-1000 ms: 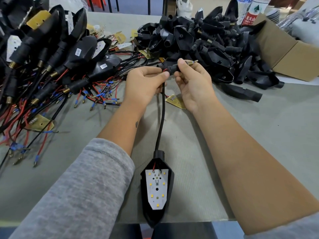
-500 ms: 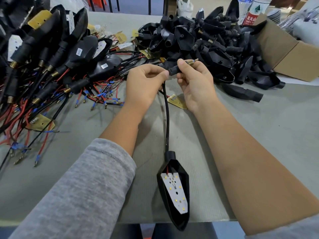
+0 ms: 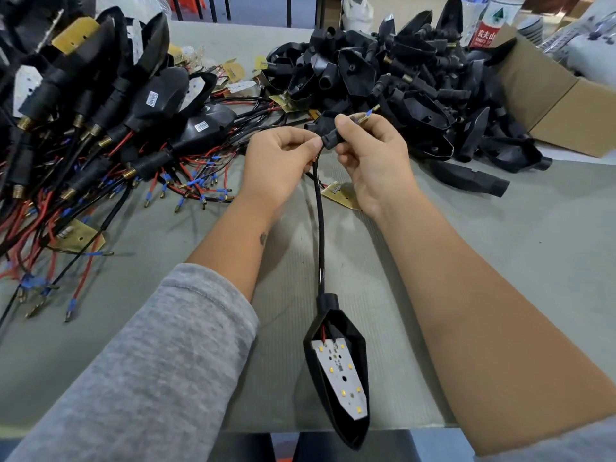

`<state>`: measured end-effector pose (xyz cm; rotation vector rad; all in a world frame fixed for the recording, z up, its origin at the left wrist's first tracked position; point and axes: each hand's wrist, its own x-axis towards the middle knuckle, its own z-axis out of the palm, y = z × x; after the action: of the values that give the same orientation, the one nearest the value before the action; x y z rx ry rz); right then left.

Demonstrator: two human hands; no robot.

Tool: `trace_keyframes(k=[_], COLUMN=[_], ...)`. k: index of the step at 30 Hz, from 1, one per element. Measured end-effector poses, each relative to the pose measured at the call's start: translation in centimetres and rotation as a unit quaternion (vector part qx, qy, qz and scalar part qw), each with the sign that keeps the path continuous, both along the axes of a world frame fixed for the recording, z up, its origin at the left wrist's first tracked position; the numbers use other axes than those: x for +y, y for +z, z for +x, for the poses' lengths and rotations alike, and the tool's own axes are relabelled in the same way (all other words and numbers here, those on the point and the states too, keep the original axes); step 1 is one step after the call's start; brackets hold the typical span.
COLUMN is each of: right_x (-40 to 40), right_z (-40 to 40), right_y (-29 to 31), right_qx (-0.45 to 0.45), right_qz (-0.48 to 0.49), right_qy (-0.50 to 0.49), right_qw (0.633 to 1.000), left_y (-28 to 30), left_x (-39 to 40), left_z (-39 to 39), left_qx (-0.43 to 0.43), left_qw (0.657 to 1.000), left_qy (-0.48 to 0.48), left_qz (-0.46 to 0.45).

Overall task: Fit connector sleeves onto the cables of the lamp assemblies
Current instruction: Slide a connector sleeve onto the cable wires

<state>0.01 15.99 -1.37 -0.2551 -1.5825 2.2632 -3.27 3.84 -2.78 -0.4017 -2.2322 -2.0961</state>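
A black lamp housing [image 3: 336, 378] with a white LED board hangs at the table's near edge on a black cable [image 3: 320, 228]. The cable rises to my two hands above the middle of the table. My left hand [image 3: 280, 161] pinches the cable just below a black connector sleeve [image 3: 330, 141]. My right hand [image 3: 373, 155] grips that sleeve, and a brass threaded end with a blue-tipped wire [image 3: 368, 113] sticks out past its thumb.
A heap of wired lamp assemblies [image 3: 93, 128] with red and black leads fills the left. A pile of black housings and sleeves [image 3: 400, 81] lies at the back right, beside a cardboard box [image 3: 573, 105]. A brass plate [image 3: 343, 196] lies under my right wrist.
The hanging lamp housing has swung right and turned, then settled near the table's front edge. My hands stay together on the sleeve and cable.
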Motion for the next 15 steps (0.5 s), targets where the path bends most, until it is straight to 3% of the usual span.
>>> trace_keyframes(k=[7, 11, 15], right_x=[-0.1, 0.1, 0.0], right_z=[-0.2, -0.5, -0.5], right_y=[-0.1, -0.1, -0.4], right_qx=[0.015, 0.013, -0.003], right_qz=[-0.062, -0.059, 0.008], right_qy=[-0.005, -0.027, -0.03], right_qw=[0.998, 0.998, 1.0], left_y=[0.6, 0.4, 0.4], left_x=[1.1, 1.1, 0.8], left_z=[0.5, 0.7, 0.8], left_qx=[-0.069, -0.062, -0.033], left_qw=[0.992, 0.996, 0.999], left_qy=[0.004, 0.004, 0.001], left_qz=[0.104, 0.069, 0.029])
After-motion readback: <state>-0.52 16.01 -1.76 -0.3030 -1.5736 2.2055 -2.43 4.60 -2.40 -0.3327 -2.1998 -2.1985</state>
